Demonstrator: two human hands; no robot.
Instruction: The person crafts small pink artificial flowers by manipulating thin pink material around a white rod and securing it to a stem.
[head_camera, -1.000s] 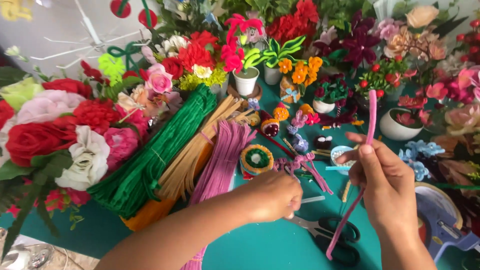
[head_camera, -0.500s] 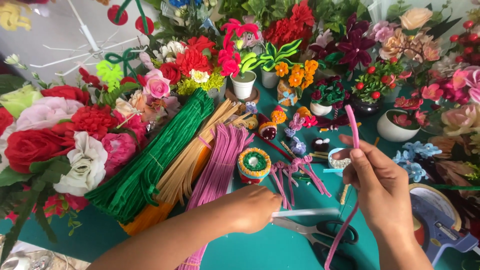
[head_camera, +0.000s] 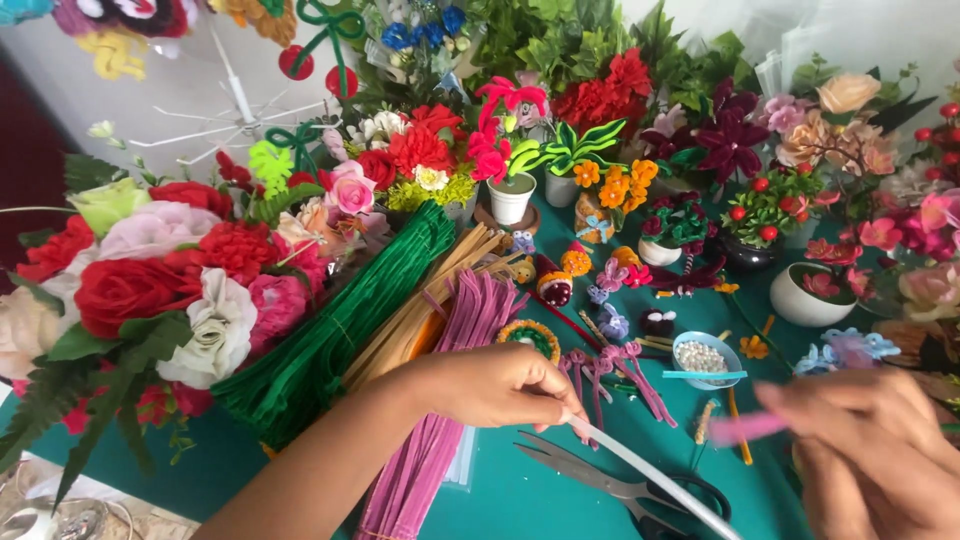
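My left hand (head_camera: 505, 385) has thumb and fingertips pinched together on the end of a white stick (head_camera: 655, 478), which slants down to the right across the teal table (head_camera: 520, 500). My right hand (head_camera: 875, 450) is blurred at the lower right; a pink pipe cleaner (head_camera: 745, 428) pokes out from its fingers toward the left, so they are closed around it. The stick crosses over a pair of black-handled scissors (head_camera: 620, 487) lying open on the table just below my left hand. Under my left wrist runs a bundle of pink pipe cleaners (head_camera: 455, 400), with tan ones and a thick green bundle (head_camera: 340, 340) beside it to the left. Between my hands, a little farther back, sits a small blue bowl of white beads (head_camera: 705, 357). Artificial flowers and small potted pieces crowd the back and left of the table.
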